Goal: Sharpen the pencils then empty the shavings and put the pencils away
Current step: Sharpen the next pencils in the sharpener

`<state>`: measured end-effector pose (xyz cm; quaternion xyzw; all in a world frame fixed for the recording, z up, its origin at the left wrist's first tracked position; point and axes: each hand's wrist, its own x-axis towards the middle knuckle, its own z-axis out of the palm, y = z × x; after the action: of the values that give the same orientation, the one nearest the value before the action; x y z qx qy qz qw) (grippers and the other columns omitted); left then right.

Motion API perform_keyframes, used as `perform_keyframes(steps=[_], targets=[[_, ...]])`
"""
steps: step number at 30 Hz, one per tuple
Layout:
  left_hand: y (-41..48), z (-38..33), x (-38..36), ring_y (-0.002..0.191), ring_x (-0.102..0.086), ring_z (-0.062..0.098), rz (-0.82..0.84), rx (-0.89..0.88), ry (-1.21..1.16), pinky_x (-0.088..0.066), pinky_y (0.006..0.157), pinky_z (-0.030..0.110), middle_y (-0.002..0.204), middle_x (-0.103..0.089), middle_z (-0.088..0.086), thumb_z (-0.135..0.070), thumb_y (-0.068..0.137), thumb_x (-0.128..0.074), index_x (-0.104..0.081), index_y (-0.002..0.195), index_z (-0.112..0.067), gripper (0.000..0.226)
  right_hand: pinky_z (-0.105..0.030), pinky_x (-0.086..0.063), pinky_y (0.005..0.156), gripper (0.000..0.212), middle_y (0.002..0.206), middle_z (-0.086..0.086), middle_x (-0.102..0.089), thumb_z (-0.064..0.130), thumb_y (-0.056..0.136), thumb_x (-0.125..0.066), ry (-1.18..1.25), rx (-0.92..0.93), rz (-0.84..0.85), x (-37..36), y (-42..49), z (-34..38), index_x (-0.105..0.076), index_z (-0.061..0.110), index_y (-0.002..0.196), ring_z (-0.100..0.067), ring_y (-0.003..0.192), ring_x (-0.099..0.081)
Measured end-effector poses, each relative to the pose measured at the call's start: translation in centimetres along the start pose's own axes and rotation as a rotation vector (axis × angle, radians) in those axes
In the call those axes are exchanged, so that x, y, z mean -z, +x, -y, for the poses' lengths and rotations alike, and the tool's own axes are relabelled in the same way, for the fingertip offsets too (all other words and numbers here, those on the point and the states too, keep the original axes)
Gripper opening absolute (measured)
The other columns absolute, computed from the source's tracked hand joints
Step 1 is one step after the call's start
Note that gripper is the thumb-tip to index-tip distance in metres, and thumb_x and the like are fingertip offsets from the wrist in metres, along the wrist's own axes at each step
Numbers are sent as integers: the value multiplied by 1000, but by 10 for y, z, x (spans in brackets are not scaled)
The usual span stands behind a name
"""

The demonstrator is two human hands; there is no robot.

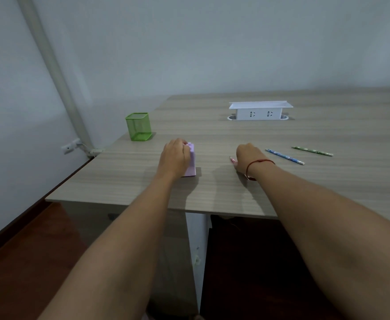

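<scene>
A pale purple box-shaped sharpener (192, 162) stands on the wooden desk (304, 181), and my left hand (175, 158) is wrapped around its left side. My right hand (248, 158) is closed on a pink pencil (232, 160) lying low on the desk; only the pencil's tip shows to the left of the fingers. A blue pencil (284, 156) and a green pencil (312, 151) lie loose to the right of that hand. A green mesh pencil cup (138, 126) stands near the desk's left edge, looking empty.
A white pop-up socket box (259, 110) sits at the back middle of the desk. The wall runs along the left, with a white pipe (51, 65) and a small wall fitting (70, 146). The desk's near edge is just past my forearms.
</scene>
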<state>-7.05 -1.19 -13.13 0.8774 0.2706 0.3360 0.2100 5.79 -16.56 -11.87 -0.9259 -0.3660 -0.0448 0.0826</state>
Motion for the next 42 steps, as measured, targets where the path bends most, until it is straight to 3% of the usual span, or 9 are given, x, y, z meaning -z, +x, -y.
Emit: perform_keyframes(steps=[2,5,9,13,21,42], targets=[[0,-1,0,103,-53,34,4,1,10,-39,87,37,108,-62,20,-25,86,-26,-60,104,2,46,-37,-48,83,17,119,-21,-60,11,96,-50,-8,-42,-31,0,-1,-8,-60,2,106,-37,108,-60],[-3,-4,1,104,-53,33,0,-1,2,-39,88,36,108,-62,19,-26,83,-24,-61,104,1,50,-36,-50,88,29,125,-19,-58,-2,92,-49,-52,-147,-22,-3,-4,-21,-59,-1,119,-35,113,-60],[-5,-4,2,107,-52,33,15,12,9,-40,91,37,111,-61,19,-27,84,-23,-60,108,0,51,-35,-50,86,30,127,-17,-57,-2,93,-47,-75,-176,-5,-6,-7,-26,-58,1,121,-32,113,-61],[-1,-3,1,108,-51,35,25,37,25,-39,91,39,113,-60,22,-13,96,-34,-59,108,2,31,-36,-48,87,31,127,-18,-57,-2,95,-42,-103,-99,-46,-1,-8,-21,-55,1,123,-34,115,-58],[0,-3,2,111,-50,34,59,28,58,-37,94,36,118,-59,22,-11,97,-33,-57,113,2,32,-34,-44,89,32,126,-14,-57,2,98,-41,-31,239,-19,13,0,7,-55,12,125,-31,112,-57],[-2,-4,3,111,-50,34,48,5,70,-37,94,37,119,-57,22,-12,98,-31,-56,114,2,32,-34,-46,87,28,123,-14,-59,5,99,-42,50,248,-3,5,1,29,-57,13,121,-31,107,-59]])
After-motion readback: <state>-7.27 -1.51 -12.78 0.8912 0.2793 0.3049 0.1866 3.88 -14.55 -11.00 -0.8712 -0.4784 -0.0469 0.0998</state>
